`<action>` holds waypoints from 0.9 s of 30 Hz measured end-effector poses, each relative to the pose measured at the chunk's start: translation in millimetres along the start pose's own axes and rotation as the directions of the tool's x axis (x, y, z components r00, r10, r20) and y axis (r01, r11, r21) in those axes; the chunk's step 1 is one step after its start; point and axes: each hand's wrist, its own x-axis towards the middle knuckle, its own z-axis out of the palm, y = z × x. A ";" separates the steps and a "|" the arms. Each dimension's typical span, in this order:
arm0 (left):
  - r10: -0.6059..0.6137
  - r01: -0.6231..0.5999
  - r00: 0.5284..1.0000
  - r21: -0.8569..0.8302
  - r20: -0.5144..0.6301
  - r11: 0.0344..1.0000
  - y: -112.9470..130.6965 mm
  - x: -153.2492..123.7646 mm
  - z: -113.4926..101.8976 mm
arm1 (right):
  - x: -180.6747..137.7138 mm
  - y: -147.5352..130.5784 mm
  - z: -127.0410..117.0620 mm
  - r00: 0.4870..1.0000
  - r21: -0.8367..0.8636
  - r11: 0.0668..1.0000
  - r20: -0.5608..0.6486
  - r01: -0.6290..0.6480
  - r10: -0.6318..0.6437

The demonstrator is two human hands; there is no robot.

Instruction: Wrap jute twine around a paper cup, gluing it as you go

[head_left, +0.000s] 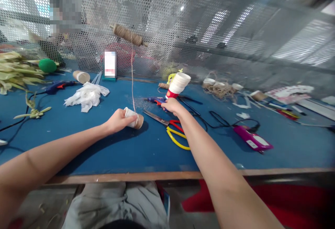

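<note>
My left hand [117, 120] is closed around a paper cup [130, 113] tilted on its side, its end toward the right wrapped in brown twine. From the cup, a strand of twine [132, 79] runs up to a twine spool [128, 34] on the mesh panel. My right hand [171, 106] is closed on a blue glue gun [158, 100], whose nozzle points left; the hand hides its handle. Just below lie large scissors [167, 122] with red and yellow handles, blades toward the cup. Behind my right hand stands a leaning stack of white paper cups [180, 82].
A perforated metal panel [162, 23] closes off the back of the blue table [146, 155]. Left are a second glue gun [59, 86], crumpled white lace [87, 95], a twine-wrapped cup [81, 76] and a phone [110, 64]. Right are a purple power strip [251, 138] and tangled twine [221, 90].
</note>
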 end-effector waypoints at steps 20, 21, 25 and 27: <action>-0.083 0.088 0.990 0.039 -0.115 0.995 6.1 6.4 -7.1 | -103.2 -22.7 -22.3 0.920 0.480 0.854 0.209 0.199 -0.331; -0.088 0.093 0.989 0.037 -0.120 0.995 6.8 6.1 -7.0 | -104.1 -23.0 -22.9 0.919 0.472 0.859 0.214 0.199 -0.331; -0.072 0.079 0.991 0.057 -0.111 0.995 5.9 5.7 -7.5 | -106.2 -24.4 -23.9 0.921 0.427 0.880 0.219 0.207 -0.323; -0.059 0.068 0.992 0.082 -0.112 0.994 4.1 5.9 -8.1 | -107.3 -25.5 -24.0 0.921 0.408 0.889 0.225 0.208 -0.318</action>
